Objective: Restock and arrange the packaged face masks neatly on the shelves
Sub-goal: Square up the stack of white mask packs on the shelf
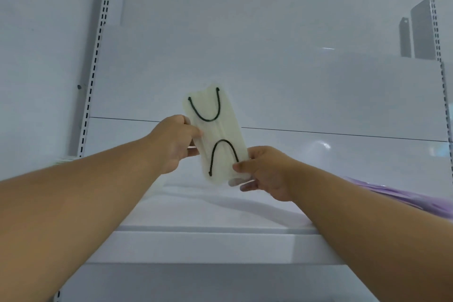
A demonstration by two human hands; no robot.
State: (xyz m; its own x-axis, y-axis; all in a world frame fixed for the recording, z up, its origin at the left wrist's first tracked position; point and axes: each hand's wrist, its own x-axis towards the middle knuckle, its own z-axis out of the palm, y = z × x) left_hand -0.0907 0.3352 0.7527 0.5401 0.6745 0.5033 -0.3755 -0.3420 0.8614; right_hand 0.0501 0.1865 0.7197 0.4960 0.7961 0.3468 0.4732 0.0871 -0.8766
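While upright, mask pack (215, 133), pinched between hands

Pale packaged mask (215, 133), black ear loops, upright above white shelf (215, 240).

Both arms reach in over the shelf (220, 235), and the packaged mask (215, 135) stands on end above it, tilted a touch leftward, between the two hands. Left hand (175, 142) on its left edge, higher up; right hand (263, 171) at its lower right corner. Back panel (269, 68) behind. A stack of packs (404, 197) lies on the shelf at far right, slotted uprights (92, 86) at either side
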